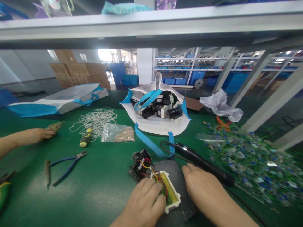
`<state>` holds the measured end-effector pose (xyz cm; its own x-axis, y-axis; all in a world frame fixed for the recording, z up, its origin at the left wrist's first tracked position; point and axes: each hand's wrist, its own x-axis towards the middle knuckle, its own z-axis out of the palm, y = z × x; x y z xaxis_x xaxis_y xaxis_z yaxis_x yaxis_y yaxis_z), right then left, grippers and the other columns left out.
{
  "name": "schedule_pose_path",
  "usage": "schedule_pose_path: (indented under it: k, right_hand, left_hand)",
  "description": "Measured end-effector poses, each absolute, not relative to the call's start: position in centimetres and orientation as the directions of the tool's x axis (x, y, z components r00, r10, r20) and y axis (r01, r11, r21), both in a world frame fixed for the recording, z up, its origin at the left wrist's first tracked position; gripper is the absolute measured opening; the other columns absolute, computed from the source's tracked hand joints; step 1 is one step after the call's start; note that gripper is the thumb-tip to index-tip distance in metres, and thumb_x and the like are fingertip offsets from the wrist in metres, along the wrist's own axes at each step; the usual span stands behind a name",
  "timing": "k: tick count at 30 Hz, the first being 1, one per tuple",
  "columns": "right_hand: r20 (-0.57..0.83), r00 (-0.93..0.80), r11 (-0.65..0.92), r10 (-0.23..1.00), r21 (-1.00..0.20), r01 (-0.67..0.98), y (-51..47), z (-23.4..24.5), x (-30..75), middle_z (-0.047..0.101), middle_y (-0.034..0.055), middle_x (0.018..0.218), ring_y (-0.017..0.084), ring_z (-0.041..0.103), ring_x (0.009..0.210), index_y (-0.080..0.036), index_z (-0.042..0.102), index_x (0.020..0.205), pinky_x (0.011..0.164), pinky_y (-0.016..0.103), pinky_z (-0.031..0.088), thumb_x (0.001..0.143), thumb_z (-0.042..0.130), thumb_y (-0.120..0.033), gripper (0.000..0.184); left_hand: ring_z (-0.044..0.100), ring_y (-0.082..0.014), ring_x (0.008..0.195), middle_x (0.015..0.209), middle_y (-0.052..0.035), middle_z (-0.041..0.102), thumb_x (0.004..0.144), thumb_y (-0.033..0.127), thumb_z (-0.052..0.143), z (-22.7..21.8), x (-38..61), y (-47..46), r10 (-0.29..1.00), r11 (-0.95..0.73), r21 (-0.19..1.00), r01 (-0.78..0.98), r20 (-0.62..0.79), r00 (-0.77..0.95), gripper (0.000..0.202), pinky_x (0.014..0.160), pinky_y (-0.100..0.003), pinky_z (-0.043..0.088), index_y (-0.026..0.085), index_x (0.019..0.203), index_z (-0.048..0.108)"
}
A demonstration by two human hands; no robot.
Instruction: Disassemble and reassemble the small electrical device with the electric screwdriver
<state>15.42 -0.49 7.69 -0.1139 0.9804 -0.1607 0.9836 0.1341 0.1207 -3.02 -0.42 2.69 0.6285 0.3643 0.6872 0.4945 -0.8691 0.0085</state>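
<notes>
Item: small white open-topped housing (170,198) with a yellow-green board inside, lying just under the fingertips of the left hand (144,205). Red, yellow and black wires (151,171) are running from it to a black component (141,162) just beyond the fingers.

Left hand: fingers curled down, pressing on the housing's near edge, not closed around it.
Right hand (203,192): lying flat and open on the dark pad (176,176), holding nothing, just right of the housing.

Handling: probably light, rigid plastic; the thin wires are looking fragile, so gripping by the side walls is seeming safest.

Surroundings: black pen-shaped tool (203,162) touching the right fingertips; blue pliers (68,164) well left; bag of parts (156,110) ahead; another person's hand (35,135) far left. The tethered component and tool are crowding the lift path.
</notes>
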Motion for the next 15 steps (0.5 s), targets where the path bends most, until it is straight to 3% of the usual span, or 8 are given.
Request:
schedule_pose_path:
  k: [2, 4, 8, 11, 15]
  right_hand:
    - [-0.040, -0.063, 0.070, 0.997, 0.220, 0.973, 0.5, 6.8, 16.2, 0.048, 0.0252, 0.117, 0.031, 0.050, 0.103, -0.004, 0.053, 0.109, 0.078, 0.038, 0.044, 0.069, 0.040, 0.003, 0.043]
    - [0.011, 0.001, -0.004, 1.000, 0.259, 0.966, 1.5, 6.1, 17.4, 0.043, 0.0254, 0.121, 0.031, 0.045, 0.108, -0.003, 0.048, 0.115, 0.084, 0.039, 0.040, 0.074, 0.036, 0.000, 0.043]
    - [0.023, 0.112, -0.115, 0.993, 0.243, 0.963, 3.1, 5.0, 19.9, 0.052, 0.0260, 0.109, 0.031, 0.055, 0.094, -0.003, 0.043, 0.119, 0.075, 0.039, 0.043, 0.078, 0.031, -0.002, 0.043]
    - [0.015, 0.158, -0.157, 0.987, 0.207, 0.966, 3.9, 4.3, 21.1, 0.059, 0.0189, 0.093, 0.027, 0.060, 0.080, -0.009, 0.038, 0.123, 0.066, 0.036, 0.045, 0.078, 0.031, -0.005, 0.045]
    - [-0.005, 0.210, -0.206, 0.978, 0.166, 0.964, 4.4, 4.1, 21.5, 0.059, 0.0149, 0.086, 0.027, 0.060, 0.074, -0.013, 0.044, 0.116, 0.059, 0.034, 0.044, 0.078, 0.036, -0.011, 0.039]
  left_hand:
    - [0.056, -0.0169, 0.074, 0.077, -0.0063, 0.062, 0.084, 0.014, 0.032, 3.0, -2.9, -0.5, 0.353, -0.869, -0.006, 0.494, 0.693, 0.629, 0.026, 0.070, -0.032, 0.046, 0.015, 0.081, 0.058]
    - [0.057, -0.0168, 0.074, 0.078, -0.0062, 0.063, 0.084, 0.014, 0.032, 3.2, -2.8, -0.5, 0.328, -0.871, -0.037, 0.489, 0.698, 0.636, 0.027, 0.070, -0.032, 0.045, 0.015, 0.087, 0.058]
    - [0.058, -0.0160, 0.074, 0.074, -0.0054, 0.063, 0.085, 0.012, 0.032, 3.3, -2.6, -0.6, 0.274, -0.883, -0.071, 0.463, 0.724, 0.633, 0.027, 0.076, -0.033, 0.044, 0.014, 0.086, 0.059]
    - [0.059, -0.0159, 0.071, 0.069, -0.0044, 0.063, 0.084, 0.011, 0.033, 3.0, -2.4, -0.7, 0.274, -0.884, -0.071, 0.462, 0.722, 0.636, 0.027, 0.082, -0.037, 0.042, 0.014, 0.081, 0.059]
    - [0.061, -0.0173, 0.071, 0.072, -0.0072, 0.064, 0.082, 0.009, 0.030, 2.4, -2.2, -1.0, 0.265, -0.865, -0.104, 0.490, 0.735, 0.624, 0.029, 0.074, -0.036, 0.047, 0.013, 0.081, 0.059]
